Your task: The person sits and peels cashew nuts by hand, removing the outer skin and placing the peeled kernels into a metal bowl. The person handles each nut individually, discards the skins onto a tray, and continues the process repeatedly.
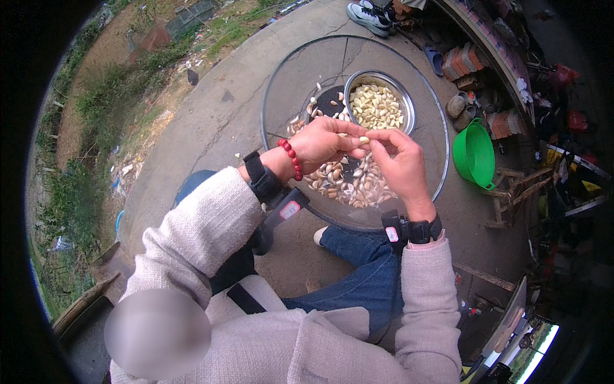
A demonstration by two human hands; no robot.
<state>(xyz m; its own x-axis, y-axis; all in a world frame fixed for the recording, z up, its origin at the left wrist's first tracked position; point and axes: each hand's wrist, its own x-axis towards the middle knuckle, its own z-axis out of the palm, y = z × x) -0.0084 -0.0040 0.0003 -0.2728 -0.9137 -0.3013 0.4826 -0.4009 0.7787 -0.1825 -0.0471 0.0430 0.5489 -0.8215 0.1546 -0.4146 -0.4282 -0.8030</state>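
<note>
My left hand [322,143], with a red bead bracelet at the wrist, meets my right hand [402,165] above a round see-through tabletop [292,72]. A pale garlic clove [364,140] is pinched between the fingertips of both hands. Just beyond them, a stainless steel bowl [410,117] holds many peeled garlic cloves [375,105]. Below my hands lies a spread of unpeeled garlic cloves [357,192], their skins whitish and pinkish brown. More cloves in their skins [296,126] are scattered left of the bowl, partly hidden by my left hand.
A green plastic basin [474,153] sits to the right, beside a small wooden stool [515,185]. Stacked bricks [464,61], a blue clog [433,60] and sneakers [371,19] are farther back. The concrete floor [211,125] borders grass and litter on the left.
</note>
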